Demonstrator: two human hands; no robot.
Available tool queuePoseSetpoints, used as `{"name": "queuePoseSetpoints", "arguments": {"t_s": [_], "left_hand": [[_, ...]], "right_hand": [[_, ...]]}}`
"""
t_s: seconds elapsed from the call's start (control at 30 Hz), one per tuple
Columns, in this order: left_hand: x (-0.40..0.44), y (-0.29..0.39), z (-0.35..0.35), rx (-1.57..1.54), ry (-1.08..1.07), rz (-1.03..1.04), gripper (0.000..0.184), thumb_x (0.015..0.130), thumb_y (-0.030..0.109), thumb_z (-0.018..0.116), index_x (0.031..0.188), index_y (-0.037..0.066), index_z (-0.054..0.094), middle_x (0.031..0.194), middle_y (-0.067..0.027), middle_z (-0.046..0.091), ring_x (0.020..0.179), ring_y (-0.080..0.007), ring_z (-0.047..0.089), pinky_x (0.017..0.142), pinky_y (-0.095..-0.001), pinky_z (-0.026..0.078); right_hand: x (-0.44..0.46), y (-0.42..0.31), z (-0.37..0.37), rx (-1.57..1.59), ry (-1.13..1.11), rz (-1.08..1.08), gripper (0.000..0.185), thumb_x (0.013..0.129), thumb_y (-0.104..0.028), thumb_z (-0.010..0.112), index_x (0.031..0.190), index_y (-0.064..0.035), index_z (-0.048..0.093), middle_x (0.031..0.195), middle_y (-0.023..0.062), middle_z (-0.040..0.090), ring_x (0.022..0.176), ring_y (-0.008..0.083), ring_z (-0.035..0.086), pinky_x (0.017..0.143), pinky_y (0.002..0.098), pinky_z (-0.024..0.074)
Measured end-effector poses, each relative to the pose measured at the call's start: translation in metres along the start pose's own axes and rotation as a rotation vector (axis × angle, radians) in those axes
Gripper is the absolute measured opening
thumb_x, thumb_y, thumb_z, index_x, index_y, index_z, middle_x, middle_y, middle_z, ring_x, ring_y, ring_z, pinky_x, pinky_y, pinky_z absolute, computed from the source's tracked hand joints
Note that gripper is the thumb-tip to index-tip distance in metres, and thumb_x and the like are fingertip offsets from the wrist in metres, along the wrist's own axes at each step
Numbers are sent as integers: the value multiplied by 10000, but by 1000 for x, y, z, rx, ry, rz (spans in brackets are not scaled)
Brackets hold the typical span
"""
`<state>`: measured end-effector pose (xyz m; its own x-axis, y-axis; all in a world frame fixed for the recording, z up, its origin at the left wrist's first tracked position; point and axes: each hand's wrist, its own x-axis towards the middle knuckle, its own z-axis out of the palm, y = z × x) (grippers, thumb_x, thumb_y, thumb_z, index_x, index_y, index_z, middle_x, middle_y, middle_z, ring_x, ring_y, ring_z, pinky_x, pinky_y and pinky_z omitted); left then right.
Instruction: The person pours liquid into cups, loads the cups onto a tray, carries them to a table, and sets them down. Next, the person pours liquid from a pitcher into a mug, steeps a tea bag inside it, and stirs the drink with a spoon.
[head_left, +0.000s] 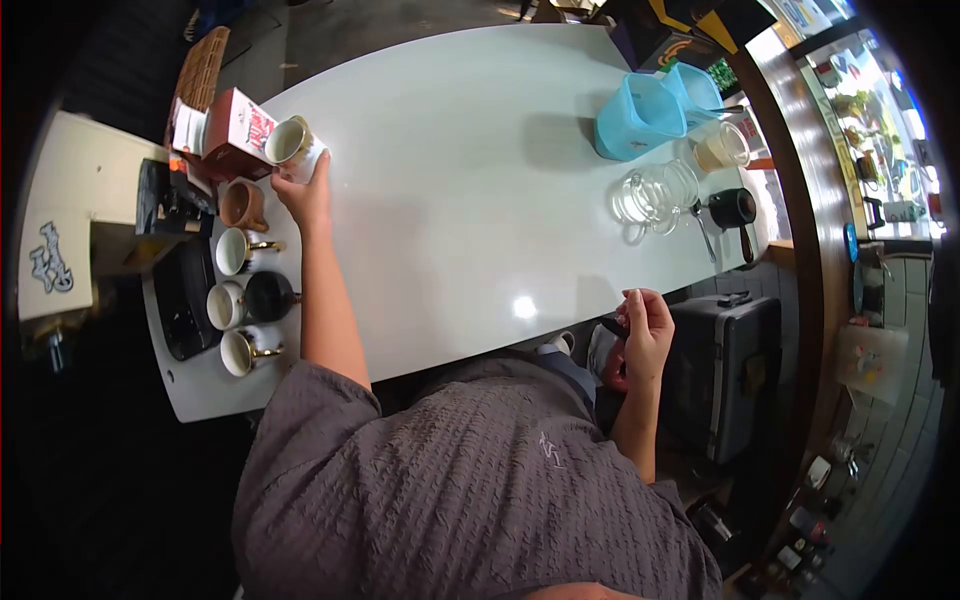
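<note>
At the far left of the table my left hand point(301, 190) is closed around a white cup point(300, 158) with a gold rim, which is tilted. Right beside it stands a dark red and white box point(236, 135). Nearer to me, a brown cup point(241, 205) and several white mugs with gold handles, one of them a white mug point(236, 252), line the left edge. Over the table's front edge on the right hangs my right hand point(648, 325), its fingers curled toward the thumb, with nothing visible in them.
Two blue translucent pitchers, the nearer a blue pitcher point(632, 120), stand at the right end. Around them are a clear glass jug point(655, 195), a beige cup point(722, 148), a spoon point(705, 235) and a black portafilter-like tool point(733, 208). A dark hard case point(715, 370) stands below the table.
</note>
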<state>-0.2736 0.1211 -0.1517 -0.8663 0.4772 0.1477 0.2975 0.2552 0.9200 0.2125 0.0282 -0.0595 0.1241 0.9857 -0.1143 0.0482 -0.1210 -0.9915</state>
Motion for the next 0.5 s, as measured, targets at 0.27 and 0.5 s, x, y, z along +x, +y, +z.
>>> {"name": "queuePoseSetpoints", "arguments": {"t_s": [0.27, 0.5], "left_hand": [[11, 21, 28, -290, 227, 73, 780, 617, 181, 848, 1234, -16, 414, 1144, -150, 586, 1031, -252, 609, 929, -352, 480], [-67, 68, 11, -515, -329, 404, 598, 686, 82, 799, 1185, 8, 479, 1132, -80, 557, 1006, -161, 568, 899, -314, 474]], "right_hand": [[-25, -1, -13, -75, 215, -6, 170, 956, -162, 562, 918, -5, 613, 726, -7, 576, 632, 31, 481, 584, 172, 382], [-24, -3, -20, -44, 213, -20, 158, 940, -152, 583, 908, -1, 620, 755, 7, 598, 678, 51, 536, 599, 186, 410]]}}
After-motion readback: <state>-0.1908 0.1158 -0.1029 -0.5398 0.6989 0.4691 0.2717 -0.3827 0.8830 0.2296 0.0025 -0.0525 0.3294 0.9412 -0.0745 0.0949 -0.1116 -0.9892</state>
